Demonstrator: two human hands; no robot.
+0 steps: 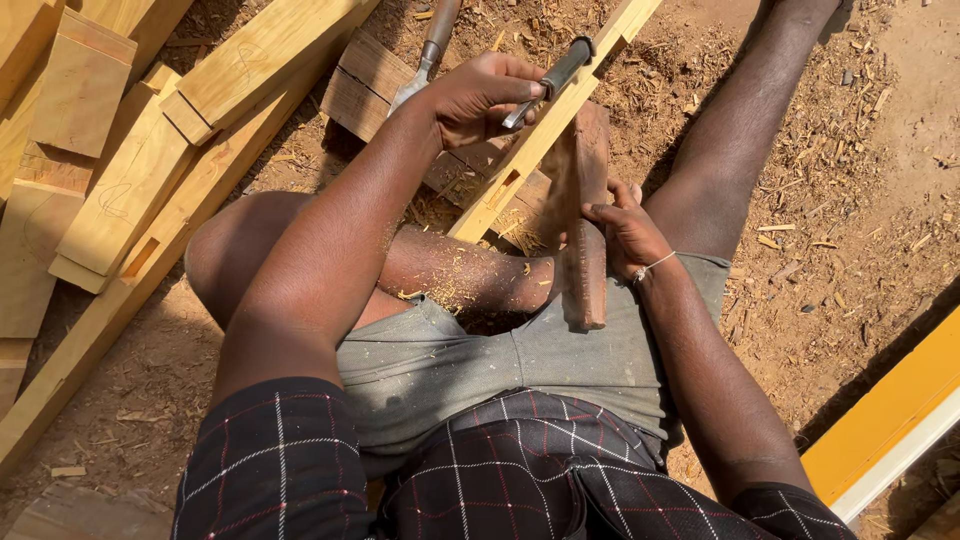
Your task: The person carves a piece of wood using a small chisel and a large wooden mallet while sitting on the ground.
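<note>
Left hand: (480, 95) upper middle of the frame, clenched round a chisel (550, 80) with a dark handle, its steel tip angled down onto the pale wooden rail (545, 130).
Right hand: (625, 235) centre right, gripping the lower part of a dark wooden block (583, 215) held upright like a mallet (its lower end rests near the grey shorts).
Rail: runs diagonally from top centre down to the knees, a cut slot (503, 187) showing just below the chisel.
Around: pale planks (120, 190) stacked at left, a second chisel (428, 55) lying at top, shavings (700, 90) over the dirt.
Doing it well: I judge the chisel should stay steady and square to the rail, fingers clear of the struck end, block landing flat on the handle.
</note>
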